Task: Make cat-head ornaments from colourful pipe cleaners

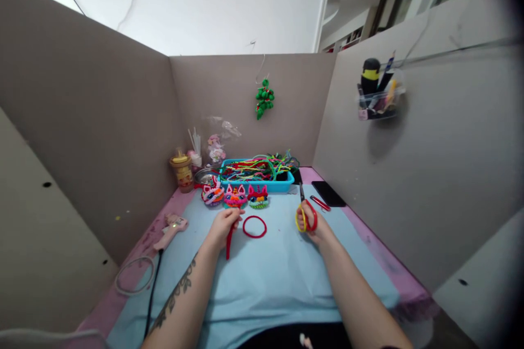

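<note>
My left hand (226,225) is closed on a red fuzzy strip (229,242), whose end hangs down below the fingers. Just right of it a red ring (254,227) lies flat on the light blue cloth (278,267). In my right hand (310,222) are scissors (302,192) with red and yellow handles, their dark blades pointing away from me. Beyond my left hand stand three colourful fuzzy animal figures: a pink and white one (212,194), a pink one (235,196) and a red and teal one (257,197).
Behind the figures sits a blue tray (270,187) of coloured strips. A phone (328,193) and a red cutter (320,203) lie at right. A pink glue gun (171,233) with a cord and a cup (182,173) stand left. Partition walls enclose the table.
</note>
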